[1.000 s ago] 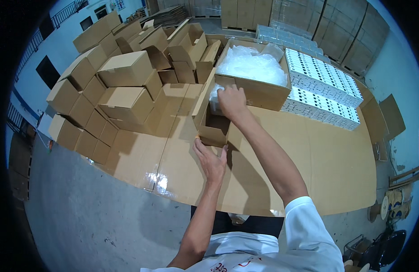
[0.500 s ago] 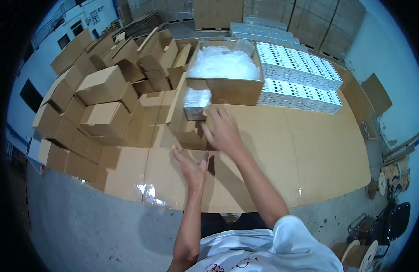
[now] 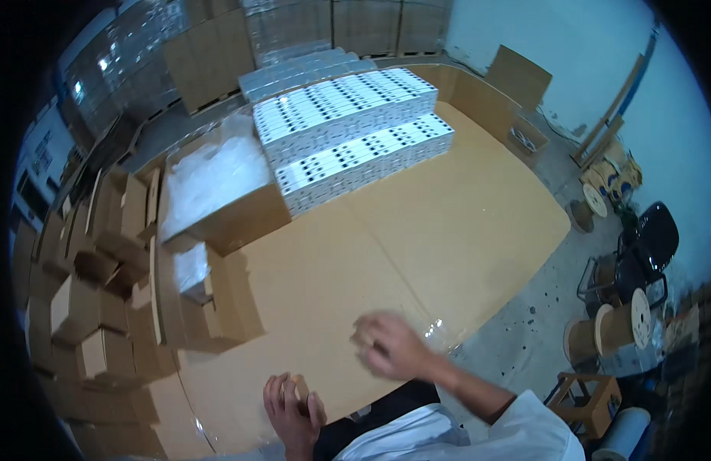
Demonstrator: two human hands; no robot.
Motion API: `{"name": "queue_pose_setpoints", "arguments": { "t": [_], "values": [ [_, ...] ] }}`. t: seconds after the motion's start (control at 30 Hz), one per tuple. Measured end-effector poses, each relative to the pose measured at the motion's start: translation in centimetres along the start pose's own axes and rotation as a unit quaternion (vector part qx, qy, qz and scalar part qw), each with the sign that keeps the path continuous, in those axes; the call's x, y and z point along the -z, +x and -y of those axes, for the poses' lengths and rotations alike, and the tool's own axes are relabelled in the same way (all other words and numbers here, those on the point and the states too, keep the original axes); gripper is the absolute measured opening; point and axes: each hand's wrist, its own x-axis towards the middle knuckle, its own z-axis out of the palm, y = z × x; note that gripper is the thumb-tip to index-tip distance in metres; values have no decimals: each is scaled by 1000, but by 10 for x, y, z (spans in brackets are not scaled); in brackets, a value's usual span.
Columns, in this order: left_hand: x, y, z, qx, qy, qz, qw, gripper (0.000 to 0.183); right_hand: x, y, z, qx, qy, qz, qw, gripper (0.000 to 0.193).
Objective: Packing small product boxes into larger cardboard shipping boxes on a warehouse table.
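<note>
Warehouse with wrapped carton stacks (image 3: 290, 27)

- Table (image 3: 463, 230): brown cardboard top, creased, shiny tape at the near edge
- Big box (image 3: 244, 220), open, toward the far side
- White packs (image 3: 371, 157), two stepped rows, beside it
- Small box (image 3: 239, 303), open, nearer
- Brown boxes (image 3: 108, 355), left end
</note>
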Motion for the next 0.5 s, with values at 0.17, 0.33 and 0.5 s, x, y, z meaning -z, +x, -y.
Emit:
{"name": "queue_pose_setpoints", "arguments": {
  "t": [0.17, 0.33, 0.5],
  "values": [
    [-11, 14, -22, 42, 12, 34, 998, 43, 93, 121, -168, -42, -133, -156, 978, 38],
    [-24, 37, -25, 19, 34, 56, 998, 41, 195, 264, -287, -16, -282, -255, 925, 52],
    [-25, 50, -44, -6, 55, 7, 998, 35, 218, 325, -333, -100, -323, -209, 918, 62]
  ]
}}
